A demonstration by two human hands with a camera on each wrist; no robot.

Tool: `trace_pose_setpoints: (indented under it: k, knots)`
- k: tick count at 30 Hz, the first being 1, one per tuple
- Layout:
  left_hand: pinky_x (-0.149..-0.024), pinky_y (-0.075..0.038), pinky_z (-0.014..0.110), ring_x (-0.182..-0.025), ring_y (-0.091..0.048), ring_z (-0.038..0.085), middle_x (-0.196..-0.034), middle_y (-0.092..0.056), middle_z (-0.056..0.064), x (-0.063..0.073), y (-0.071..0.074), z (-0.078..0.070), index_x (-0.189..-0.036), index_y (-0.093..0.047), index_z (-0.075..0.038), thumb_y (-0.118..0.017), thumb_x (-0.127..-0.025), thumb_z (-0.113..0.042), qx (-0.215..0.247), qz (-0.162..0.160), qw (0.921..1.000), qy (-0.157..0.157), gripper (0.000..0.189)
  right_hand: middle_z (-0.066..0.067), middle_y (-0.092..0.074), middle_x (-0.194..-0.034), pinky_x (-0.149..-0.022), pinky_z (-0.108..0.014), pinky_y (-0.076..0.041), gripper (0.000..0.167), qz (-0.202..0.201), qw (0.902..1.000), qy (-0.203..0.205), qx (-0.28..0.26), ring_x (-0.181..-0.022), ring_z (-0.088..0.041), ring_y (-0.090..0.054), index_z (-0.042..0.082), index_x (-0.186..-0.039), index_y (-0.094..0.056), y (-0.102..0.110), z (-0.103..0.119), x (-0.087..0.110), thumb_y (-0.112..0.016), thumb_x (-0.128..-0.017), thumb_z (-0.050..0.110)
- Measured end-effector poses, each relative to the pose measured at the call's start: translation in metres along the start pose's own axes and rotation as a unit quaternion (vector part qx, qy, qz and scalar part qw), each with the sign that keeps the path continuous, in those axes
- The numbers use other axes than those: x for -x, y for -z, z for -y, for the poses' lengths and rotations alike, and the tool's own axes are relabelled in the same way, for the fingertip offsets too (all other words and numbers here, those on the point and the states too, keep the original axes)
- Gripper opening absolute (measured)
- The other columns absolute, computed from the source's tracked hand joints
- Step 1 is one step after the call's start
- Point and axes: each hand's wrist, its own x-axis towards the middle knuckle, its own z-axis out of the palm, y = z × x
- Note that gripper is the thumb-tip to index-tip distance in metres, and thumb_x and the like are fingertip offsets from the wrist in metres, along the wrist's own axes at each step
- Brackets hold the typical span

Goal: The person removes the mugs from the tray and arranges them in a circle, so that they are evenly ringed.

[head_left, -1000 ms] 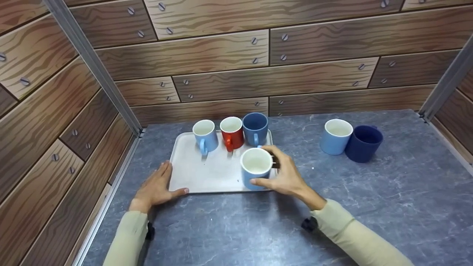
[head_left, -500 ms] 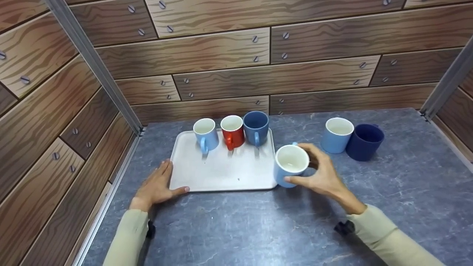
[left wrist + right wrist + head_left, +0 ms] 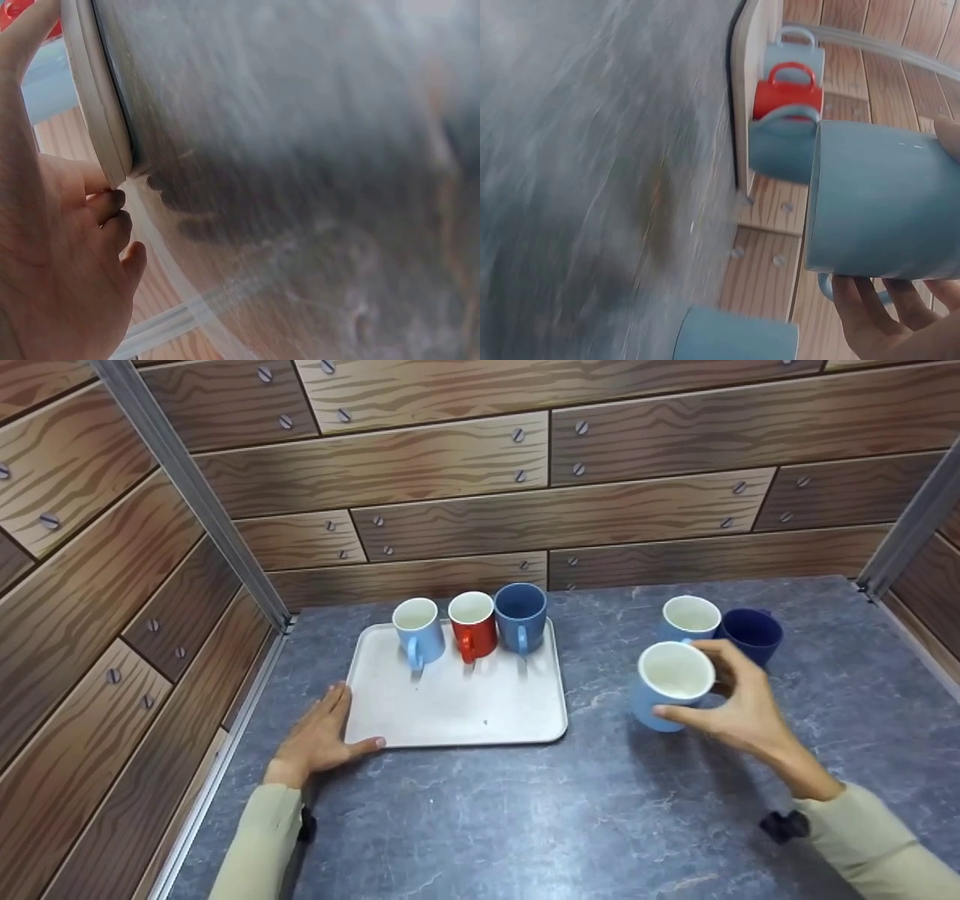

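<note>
My right hand (image 3: pixel 739 709) grips a light blue mug (image 3: pixel 656 705) with a white inside, thumb on the near side and fingers round the far side. The right wrist view shows this mug's base held off the table, with its handle beside the fingers. My left hand (image 3: pixel 319 739) rests at the near left corner of a white tray (image 3: pixel 457 720), fingers along its left side and thumb at its front edge. Along the tray's back stand a light blue mug (image 3: pixel 420 637), a red mug (image 3: pixel 474 630) and a darker blue mug (image 3: pixel 521 622), handles facing me.
Behind the held mug, another light blue mug (image 3: pixel 690 616) and a navy mug (image 3: pixel 752 634) stand side by side on the grey table (image 3: pixel 480 825). Wood-patterned walls (image 3: pixel 450 525) enclose the table at the back and both sides.
My right hand has carried the light blue mug from the tray's front right corner rightward, off the tray and towards the two mugs at right. My left hand has stayed at the tray corner.
</note>
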Motion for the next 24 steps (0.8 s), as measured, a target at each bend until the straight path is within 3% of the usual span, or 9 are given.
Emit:
trace_pose_setpoints:
  k: [5,14,20,24]
  knots:
    - [-0.135,-0.017,0.059,-0.166,-0.013,0.042,-0.178,-0.014,0.022,0.001,0.0,0.0,-0.169,-0.017,0.0,-0.063,-0.084,-0.087,-0.002,0.007,1.0,0.007,0.131,0.01,-0.07,-0.116,-0.086,-0.009,-0.054,0.084,-0.025,0.9995,-0.011,0.017,-0.1,-0.004,-0.069,-0.004,-0.133,-0.063,0.023,-0.01,0.008,-0.101,-0.059,-0.007]
    - [-0.135,-0.016,0.059,-0.166,-0.012,0.042,-0.178,-0.012,0.021,0.0,0.0,-0.001,-0.169,-0.017,0.0,-0.063,-0.083,-0.087,0.004,0.011,0.9999,0.007,0.131,0.02,-0.066,-0.11,-0.084,-0.002,-0.049,0.08,-0.073,0.9936,-0.046,0.073,-0.098,0.004,-0.064,-0.006,-0.131,-0.059,0.06,-0.036,0.023,-0.101,-0.062,-0.004]
    - [-0.135,-0.018,0.059,-0.165,-0.015,0.043,-0.177,-0.015,0.023,0.0,0.0,-0.001,-0.168,-0.019,0.003,-0.065,-0.084,-0.084,0.006,0.0,1.0,-0.002,0.13,0.021,-0.06,-0.112,-0.085,-0.001,-0.043,0.079,-0.083,0.9871,-0.087,0.106,-0.101,0.008,-0.058,-0.003,-0.131,-0.056,0.074,-0.055,0.024,-0.101,-0.067,0.003]
    - [-0.135,-0.017,0.057,-0.165,-0.014,0.042,-0.178,-0.015,0.023,0.0,0.001,0.0,-0.168,-0.019,0.003,-0.065,-0.084,-0.084,0.006,0.001,1.0,-0.001,0.13,0.013,-0.056,-0.115,-0.084,-0.001,-0.039,0.078,-0.083,0.9815,-0.116,0.128,-0.101,0.009,-0.052,-0.002,-0.13,-0.053,0.078,-0.065,0.022,-0.101,-0.07,0.011]
